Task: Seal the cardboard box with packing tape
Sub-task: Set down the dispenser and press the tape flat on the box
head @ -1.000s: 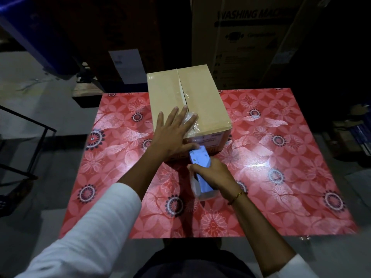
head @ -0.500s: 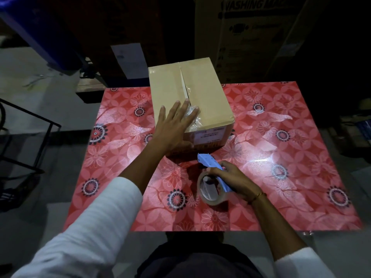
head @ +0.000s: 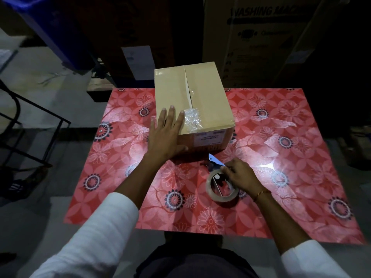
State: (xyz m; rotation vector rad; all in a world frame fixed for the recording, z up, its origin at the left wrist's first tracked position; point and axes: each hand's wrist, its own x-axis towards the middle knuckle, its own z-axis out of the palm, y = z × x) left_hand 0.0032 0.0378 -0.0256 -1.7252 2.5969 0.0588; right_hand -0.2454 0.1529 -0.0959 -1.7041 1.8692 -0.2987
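Tape dispenser now lowered from box onto table, right hand gripping it; left hand flat, fingers spread, on box's near-left corner.

Storeroom: stacked appliance cartons, bare concrete floor.

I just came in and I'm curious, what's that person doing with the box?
A person is taping a brown cardboard box shut on a red flowered table. The left hand lies flat on the box's near corner. The right hand holds a clear tape roll with a blue dispenser on the table. Crinkled tape covers only the seam's near end.
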